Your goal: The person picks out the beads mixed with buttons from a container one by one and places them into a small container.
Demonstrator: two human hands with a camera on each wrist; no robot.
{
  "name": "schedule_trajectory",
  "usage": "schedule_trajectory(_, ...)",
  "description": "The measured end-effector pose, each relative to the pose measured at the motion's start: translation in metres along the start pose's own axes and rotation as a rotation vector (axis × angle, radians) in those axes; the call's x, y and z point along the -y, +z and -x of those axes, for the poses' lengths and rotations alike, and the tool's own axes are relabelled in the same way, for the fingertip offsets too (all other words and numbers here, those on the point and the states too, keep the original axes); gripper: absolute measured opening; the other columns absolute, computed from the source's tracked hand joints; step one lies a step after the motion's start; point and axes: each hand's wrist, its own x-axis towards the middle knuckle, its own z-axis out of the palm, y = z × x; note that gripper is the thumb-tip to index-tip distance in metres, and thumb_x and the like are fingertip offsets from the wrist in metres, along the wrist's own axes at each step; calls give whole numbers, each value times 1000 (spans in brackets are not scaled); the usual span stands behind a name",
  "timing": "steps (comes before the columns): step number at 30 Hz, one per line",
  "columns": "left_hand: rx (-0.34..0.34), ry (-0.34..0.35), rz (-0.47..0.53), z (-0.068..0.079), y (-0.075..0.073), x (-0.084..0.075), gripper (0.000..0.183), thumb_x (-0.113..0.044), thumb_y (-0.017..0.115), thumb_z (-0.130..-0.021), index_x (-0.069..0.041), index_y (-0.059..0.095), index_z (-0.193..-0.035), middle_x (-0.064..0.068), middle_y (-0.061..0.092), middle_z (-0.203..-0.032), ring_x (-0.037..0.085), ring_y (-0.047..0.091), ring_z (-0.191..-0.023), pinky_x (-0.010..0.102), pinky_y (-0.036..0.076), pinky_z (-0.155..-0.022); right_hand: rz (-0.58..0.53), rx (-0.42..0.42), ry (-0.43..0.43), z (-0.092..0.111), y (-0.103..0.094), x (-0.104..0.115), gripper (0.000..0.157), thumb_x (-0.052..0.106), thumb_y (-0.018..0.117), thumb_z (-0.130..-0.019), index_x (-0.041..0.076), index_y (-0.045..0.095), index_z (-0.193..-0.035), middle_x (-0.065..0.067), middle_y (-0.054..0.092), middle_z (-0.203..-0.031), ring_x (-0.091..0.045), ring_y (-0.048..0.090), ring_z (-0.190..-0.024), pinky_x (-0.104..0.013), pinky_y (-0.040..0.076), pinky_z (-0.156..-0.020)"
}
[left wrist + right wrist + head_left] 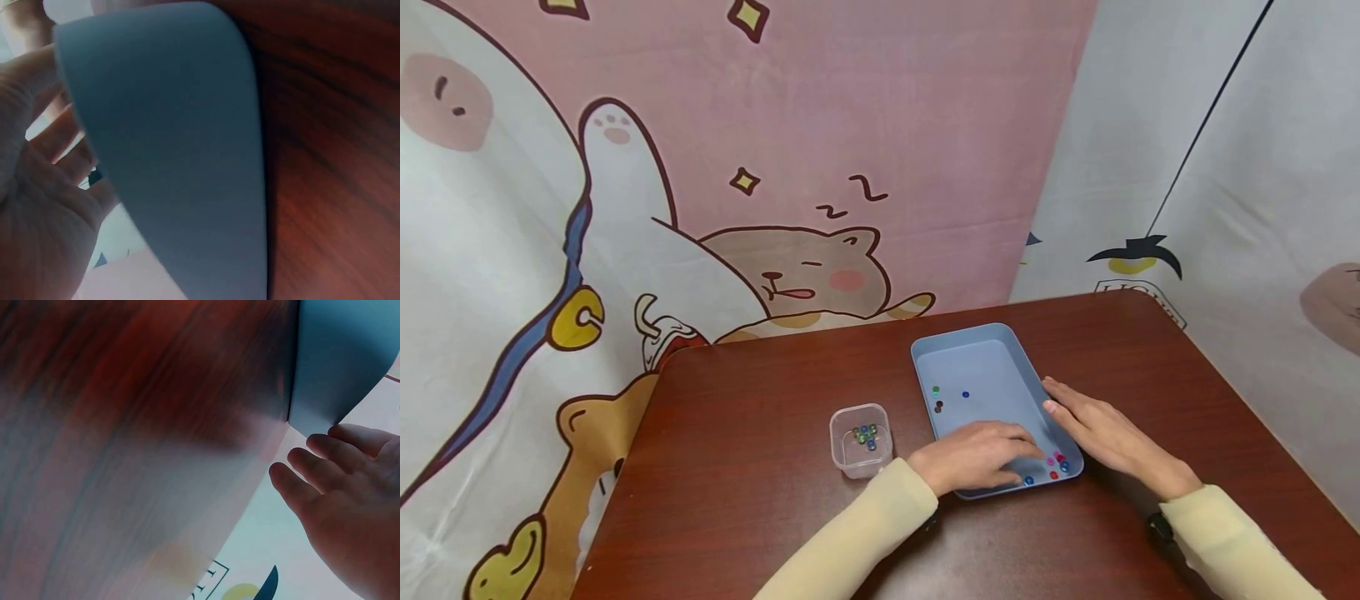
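Note:
A light blue rectangular tray lies on the table with small shiny beads in it. My left hand reaches over its near side, thumb and fingers apart and loosely bent. Close to those fingertips are a blue bead, a red bead and pink ones in the near right corner. Past the tray wall, the left wrist view shows the palm with nothing held. Fingers extended, my right hand is at the tray's right edge; the right wrist view shows its fingertips by the wall.
Left of the tray stands a clear plastic container holding several glass beads. Farther up the tray lie a dark blue bead and a few green and brown ones. A cartoon-printed cloth hangs behind the brown table.

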Motion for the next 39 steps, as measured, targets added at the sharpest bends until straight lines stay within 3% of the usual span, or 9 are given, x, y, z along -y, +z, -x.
schedule_trajectory(8,66,72,-61,-11,9,2,37,-28,72,-100,-28,69,-136,-14,62,-137,0,54,-126,12,35,-108,12,1,-27,-1,2,1,65,38,51,-109,-6,40,-155,-28,39,-159,-51,42,-141,-69,37,-108)
schedule_trajectory(13,87,64,-72,-13,14,3,34,-28,72,-100,-27,72,-133,-13,63,-137,0,54,-127,14,36,-108,24,-2,-39,-2,2,2,65,38,53,-109,-7,41,-155,-28,39,-159,-50,43,-141,-68,37,-108)
schedule_trajectory(32,46,45,-14,-12,22,8,18,-29,72,-100,-26,79,-116,-12,65,-135,1,56,-125,13,36,-107,21,-6,-38,-1,2,3,65,38,54,-108,-6,41,-155,-28,39,-159,-49,44,-140,-67,39,-107)
schedule_trajectory(39,-19,16,47,-6,13,9,19,-32,70,-101,-23,78,-116,-11,66,-131,-1,57,-122,9,35,-105,20,-3,-15,-1,1,2,67,39,54,-108,-5,40,-155,-28,39,-159,-50,44,-140,-69,38,-107)
